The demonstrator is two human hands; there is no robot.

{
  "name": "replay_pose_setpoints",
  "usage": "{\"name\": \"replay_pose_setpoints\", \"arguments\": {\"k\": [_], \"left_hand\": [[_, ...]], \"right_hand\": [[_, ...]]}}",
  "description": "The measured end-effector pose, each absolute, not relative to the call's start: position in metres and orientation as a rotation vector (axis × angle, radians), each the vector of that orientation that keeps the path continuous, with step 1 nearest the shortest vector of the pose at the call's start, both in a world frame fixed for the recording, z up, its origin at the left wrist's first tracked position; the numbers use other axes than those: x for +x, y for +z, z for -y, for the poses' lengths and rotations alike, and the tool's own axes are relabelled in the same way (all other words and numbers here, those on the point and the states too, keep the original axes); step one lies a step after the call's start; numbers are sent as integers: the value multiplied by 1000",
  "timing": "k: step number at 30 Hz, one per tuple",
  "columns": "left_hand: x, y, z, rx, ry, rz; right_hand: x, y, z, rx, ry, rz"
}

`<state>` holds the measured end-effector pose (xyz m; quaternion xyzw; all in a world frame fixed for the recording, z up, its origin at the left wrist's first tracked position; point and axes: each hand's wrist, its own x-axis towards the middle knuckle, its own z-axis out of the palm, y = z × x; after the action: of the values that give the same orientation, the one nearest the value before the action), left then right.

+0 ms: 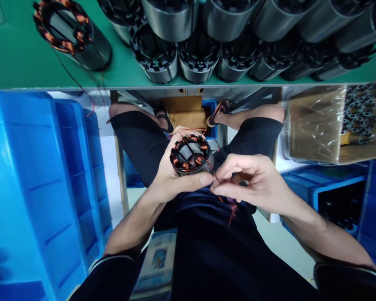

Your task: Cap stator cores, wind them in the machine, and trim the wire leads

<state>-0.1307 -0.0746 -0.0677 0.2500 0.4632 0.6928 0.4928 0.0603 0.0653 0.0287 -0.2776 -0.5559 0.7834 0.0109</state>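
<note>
A motor stator (190, 155) with copper windings and black slot insulation sits in my left hand (171, 175), above my lap. The fingers wrap round its metal body, and the thumb lies along the near side. Close by on the right, my right hand (249, 179) pinches thin lead wires (215, 175) between thumb and fingertips. Loose reddish wire ends (232, 209) hang below that pinch. More thin wires stick out at the stator's far side, over the left fingers.
On the green bench (119, 77) ahead stand several stators without copper (199, 58) in rows, and one wound stator (78, 37) at left. Blue bins (28, 167) rise at left. A plastic-lined carton (316, 125) of metal rings and a blue crate (326, 184) are at right.
</note>
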Motion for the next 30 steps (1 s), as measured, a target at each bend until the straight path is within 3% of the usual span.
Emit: {"name": "replay_pose_setpoints", "arguments": {"k": [6,11,16,22,30], "left_hand": [[-119,-51,74,405,1566,-937],[-117,-40,66,785,1655,-1157],[-122,-21,78,922,1501,-1171],[-131,-10,78,1153,1285,-1145],[-129,-21,73,1512,1735,-1204]], "right_hand": [[60,15,-49,-901,2245,1871],[69,-1,-65,-607,2061,2287],[80,19,-106,-931,2314,2043],[59,50,-115,-712,2665,1920],[64,46,-110,-831,2337,2015]]}}
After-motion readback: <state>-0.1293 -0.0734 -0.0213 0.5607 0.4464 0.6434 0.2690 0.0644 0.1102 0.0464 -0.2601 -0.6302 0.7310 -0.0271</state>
